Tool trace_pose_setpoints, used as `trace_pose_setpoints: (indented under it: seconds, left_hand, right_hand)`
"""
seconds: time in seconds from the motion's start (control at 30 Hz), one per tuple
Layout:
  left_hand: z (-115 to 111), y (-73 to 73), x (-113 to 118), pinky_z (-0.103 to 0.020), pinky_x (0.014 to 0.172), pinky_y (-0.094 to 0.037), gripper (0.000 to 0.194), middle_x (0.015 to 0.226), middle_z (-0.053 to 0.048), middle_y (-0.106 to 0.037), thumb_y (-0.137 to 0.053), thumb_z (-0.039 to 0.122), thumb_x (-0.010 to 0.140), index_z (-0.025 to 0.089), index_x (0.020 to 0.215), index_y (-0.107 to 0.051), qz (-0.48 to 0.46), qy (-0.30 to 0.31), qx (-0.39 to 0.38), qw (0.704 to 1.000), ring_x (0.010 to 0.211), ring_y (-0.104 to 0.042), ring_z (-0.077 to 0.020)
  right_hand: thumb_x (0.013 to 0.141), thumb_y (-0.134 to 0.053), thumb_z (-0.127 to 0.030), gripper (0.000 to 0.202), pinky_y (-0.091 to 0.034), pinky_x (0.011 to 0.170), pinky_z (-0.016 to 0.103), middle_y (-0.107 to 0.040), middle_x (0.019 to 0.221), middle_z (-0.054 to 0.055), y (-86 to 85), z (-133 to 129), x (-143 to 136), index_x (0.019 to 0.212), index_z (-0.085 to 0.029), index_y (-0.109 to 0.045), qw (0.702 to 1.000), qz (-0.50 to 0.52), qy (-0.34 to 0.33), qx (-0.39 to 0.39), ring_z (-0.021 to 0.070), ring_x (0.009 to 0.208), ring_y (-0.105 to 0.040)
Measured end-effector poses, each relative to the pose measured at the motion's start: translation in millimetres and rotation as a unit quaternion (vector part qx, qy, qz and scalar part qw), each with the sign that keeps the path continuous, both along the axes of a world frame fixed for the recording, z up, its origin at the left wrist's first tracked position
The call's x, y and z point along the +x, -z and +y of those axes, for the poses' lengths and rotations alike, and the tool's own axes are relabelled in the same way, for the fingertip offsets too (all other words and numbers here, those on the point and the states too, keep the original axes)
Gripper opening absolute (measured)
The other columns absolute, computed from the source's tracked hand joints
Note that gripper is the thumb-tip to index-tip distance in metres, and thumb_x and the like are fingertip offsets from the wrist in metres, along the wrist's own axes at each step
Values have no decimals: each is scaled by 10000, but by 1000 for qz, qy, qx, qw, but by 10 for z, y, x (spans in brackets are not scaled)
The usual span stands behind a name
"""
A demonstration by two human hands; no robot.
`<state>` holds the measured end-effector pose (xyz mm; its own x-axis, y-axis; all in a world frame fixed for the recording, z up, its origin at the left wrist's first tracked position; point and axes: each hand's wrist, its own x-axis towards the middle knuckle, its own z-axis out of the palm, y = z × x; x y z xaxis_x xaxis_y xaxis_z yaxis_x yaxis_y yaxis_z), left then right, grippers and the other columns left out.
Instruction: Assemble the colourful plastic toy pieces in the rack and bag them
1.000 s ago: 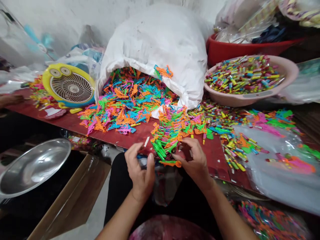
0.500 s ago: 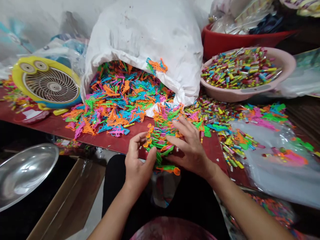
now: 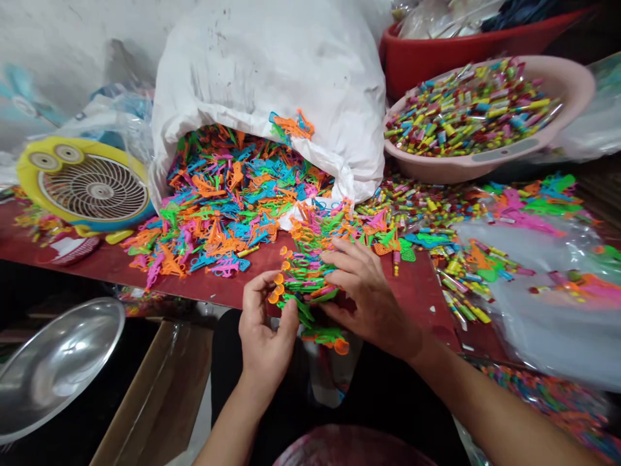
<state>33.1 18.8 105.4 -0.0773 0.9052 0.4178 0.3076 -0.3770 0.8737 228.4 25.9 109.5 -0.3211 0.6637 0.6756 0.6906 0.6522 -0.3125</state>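
Observation:
A row of thin plastic toy pieces (image 3: 308,266), mostly green with orange, pink and round orange ends, lies packed together at the table's front edge. My left hand (image 3: 266,323) cups its near left end, curled fingers at the orange ends and thumb against the green pieces. Along the right side, my right hand (image 3: 371,298) rests with fingers stretched and slightly apart, touching the pieces; its thumb is partly hidden. Just below the row, a few green and orange pieces (image 3: 326,338) stick out over my lap. Behind it, a heap of similar pieces (image 3: 228,213) spills from a white sack (image 3: 272,71).
On the red table (image 3: 412,298), a yellow owl-eyed fan (image 3: 97,188) stands left. A pink basin (image 3: 577,107) of small colourful wrapped tubes stands right, with more tubes (image 3: 436,204) loose before it. Clear plastic bags (image 3: 543,323) lie at right. A metal bowl (image 3: 63,369) sits lower left.
The camera view has tilted and shifted a little. My hands stay on either side of the row, and my right fingers have slid slightly along its side.

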Motion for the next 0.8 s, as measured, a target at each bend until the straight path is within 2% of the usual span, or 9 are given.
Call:
trace_pose_setpoints:
  seconds: [0.17, 0.37, 0.57, 0.7, 0.8]
  left_hand:
    - [9, 40, 10, -311, 921, -518, 351, 1141, -67, -613, -646, 338, 878, 219, 1192, -543, -1, -2, -12, 1000, 1060, -619, -201]
    - [18, 30, 48, -271, 831, -538, 381, 1150, -64, -607, -682, 361, 868, 222, 1191, -536, -46, 15, -34, 998, 1006, -635, -182]
    - [23, 41, 64, -268, 829, -539, 415, 1102, -53, -604, -728, 379, 835, 217, 1168, -542, -36, 11, -24, 999, 967, -638, -172]
    - [21, 81, 99, -283, 839, -536, 444, 1126, -60, -604, -729, 395, 833, 216, 1193, -540, -32, -9, -29, 999, 955, -637, -173]
    - [20, 122, 82, -292, 896, -518, 457, 1188, -63, -599, -709, 392, 852, 233, 1242, -531, -50, -9, -24, 998, 1023, -627, -181]
  right_hand:
    - [886, -657, -305, 325, -282, 1164, 600, -592, 1368, 57, 37, 2, -40, 1175, -303, -506, 999, 4, 30, 11, 287, 1425, -409]
    - [913, -637, -359, 278, -275, 1175, 565, -611, 1328, 58, 66, 12, -66, 1154, -291, -515, 998, -21, 44, 39, 271, 1417, -416]
    - [939, -592, -374, 169, -261, 1184, 553, -643, 1234, 20, 110, 39, -124, 1093, -310, -564, 998, -27, 50, 32, 251, 1414, -413]
    - [956, -557, -405, 256, -226, 1192, 578, -613, 1302, 50, 129, 43, -142, 1188, -299, -546, 997, -38, 49, 39, 266, 1459, -339]
    - [948, -567, -420, 389, -200, 1199, 591, -541, 1429, 83, 62, 43, -73, 1302, -272, -503, 997, -69, 19, 42, 291, 1491, -273]
